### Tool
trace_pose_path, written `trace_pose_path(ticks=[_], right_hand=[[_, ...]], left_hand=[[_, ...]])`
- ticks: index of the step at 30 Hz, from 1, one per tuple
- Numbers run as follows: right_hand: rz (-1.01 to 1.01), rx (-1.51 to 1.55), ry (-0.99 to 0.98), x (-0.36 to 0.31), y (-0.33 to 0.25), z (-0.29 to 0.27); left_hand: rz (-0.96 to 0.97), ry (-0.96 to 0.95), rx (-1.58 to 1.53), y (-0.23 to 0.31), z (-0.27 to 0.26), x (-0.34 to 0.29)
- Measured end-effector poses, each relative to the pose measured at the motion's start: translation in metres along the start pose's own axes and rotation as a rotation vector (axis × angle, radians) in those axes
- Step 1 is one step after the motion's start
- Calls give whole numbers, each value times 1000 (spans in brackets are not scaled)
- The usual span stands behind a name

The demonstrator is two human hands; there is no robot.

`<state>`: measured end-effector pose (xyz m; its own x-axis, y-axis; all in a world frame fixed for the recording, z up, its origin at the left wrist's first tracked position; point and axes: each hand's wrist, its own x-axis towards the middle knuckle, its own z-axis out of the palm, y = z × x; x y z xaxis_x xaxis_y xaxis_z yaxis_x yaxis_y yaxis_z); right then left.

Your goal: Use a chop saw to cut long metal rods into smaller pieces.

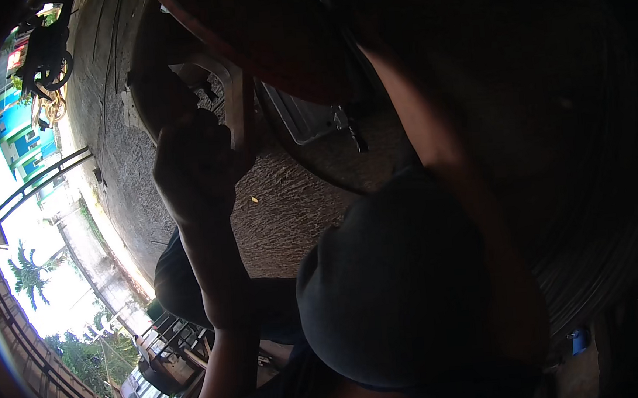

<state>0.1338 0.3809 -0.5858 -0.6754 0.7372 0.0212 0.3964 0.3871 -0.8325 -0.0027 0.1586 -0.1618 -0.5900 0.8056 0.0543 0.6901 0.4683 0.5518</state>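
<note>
My left hand (196,159) is closed at the lower end of a dark curved band (150,85); whatever lies inside the fingers is lost in shadow. Just beside it stands a pale bent frame piece (237,101). Above and to the right hangs a large dark reddish curved body (248,37). My right forearm (420,114) reaches up along the right side of that body, and its hand disappears into the dark. Between the arms, low down, sits a grey flat-sided metal part (302,115) with a small dark lever-like fitting (351,130).
Rough ground (283,209) lies below, with a small yellow scrap (254,200) on it. My knee (391,283) fills the lower middle. A motorcycle (46,52) stands far left near a metal railing (33,189). A blue object (579,340) is at lower right.
</note>
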Motion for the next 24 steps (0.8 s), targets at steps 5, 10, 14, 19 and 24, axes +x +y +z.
trace_pose_path(ticks=[5, 10, 14, 19, 24], right_hand=[[-17, -15, -27, 0, 6, -1], [-41, -62, -37, 3, 22, -15], [-99, -95, -28, 22, 2, -41], [-245, -135, -33, 67, -79, -80], [-330, -292, -8, 99, -76, -168]], left_hand=[[33, 2, 72, -3, -1, 1], [84, 18, 115, -6, -3, -5], [135, 69, 163, 3, -17, 0], [-388, 210, -1095, 0, -24, 6], [-334, -54, -1464, -10, -13, 17]])
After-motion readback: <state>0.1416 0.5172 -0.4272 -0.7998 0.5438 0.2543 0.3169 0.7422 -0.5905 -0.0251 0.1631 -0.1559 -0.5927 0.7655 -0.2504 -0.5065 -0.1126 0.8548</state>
